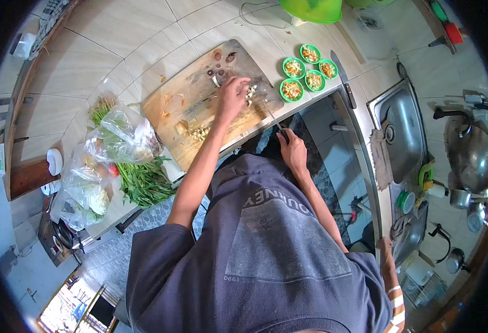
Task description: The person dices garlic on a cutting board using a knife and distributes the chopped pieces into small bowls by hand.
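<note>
LH (234, 95): over cutting bd (191, 105), fingers curled, can't tell if holding | RH (294, 149): gripping knife (281, 132) hndl, blade twd LH | wht chopped bits (250, 95) just R of LH | grn cups (292, 101) ahead of RH

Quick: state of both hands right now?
Left hand: fingers curled over the cutting board, by chopped pale pieces; can't tell if gripping any.
Right hand: closed around the handle of a knife.

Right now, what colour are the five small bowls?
The small bowls are green, in the head view.
</note>
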Demonstrator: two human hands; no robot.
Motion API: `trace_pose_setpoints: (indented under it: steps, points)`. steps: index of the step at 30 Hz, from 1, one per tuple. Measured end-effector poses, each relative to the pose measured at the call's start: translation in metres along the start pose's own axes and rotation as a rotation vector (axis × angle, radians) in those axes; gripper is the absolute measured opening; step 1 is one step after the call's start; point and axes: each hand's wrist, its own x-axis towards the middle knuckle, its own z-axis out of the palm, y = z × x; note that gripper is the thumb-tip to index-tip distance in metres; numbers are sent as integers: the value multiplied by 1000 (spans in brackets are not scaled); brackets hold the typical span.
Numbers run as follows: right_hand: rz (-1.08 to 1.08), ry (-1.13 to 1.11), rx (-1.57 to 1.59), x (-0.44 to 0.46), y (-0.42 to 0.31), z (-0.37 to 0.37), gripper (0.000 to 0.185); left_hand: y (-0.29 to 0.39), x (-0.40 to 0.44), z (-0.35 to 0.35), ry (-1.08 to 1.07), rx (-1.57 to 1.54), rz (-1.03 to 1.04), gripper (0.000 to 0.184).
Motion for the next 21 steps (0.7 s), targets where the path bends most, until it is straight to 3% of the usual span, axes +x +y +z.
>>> trace_pose_setpoints:
  steps: [2, 5, 9, 15, 21]
  points:
    - [18, 2, 2, 1, 1, -1, 28, -16, 5, -18, 8, -43, 2, 22]
    - [-5, -29, 8, 0, 3, 2, 29, -26, 8, -45, -121, 180, -24, 22]
    - [-173, -91, 2, 5, -1, 9, 30, -48, 9, -55, -197, 278, 168, 15]
    - [-217, -182, -155, 19, -12, 15, 31, -47, 4, -63, -172, 475, 304, 14]
    - [-135, -124, -53, 18, -9, 9, 31, -23, -30, -51, -219, 360, 379, 10]
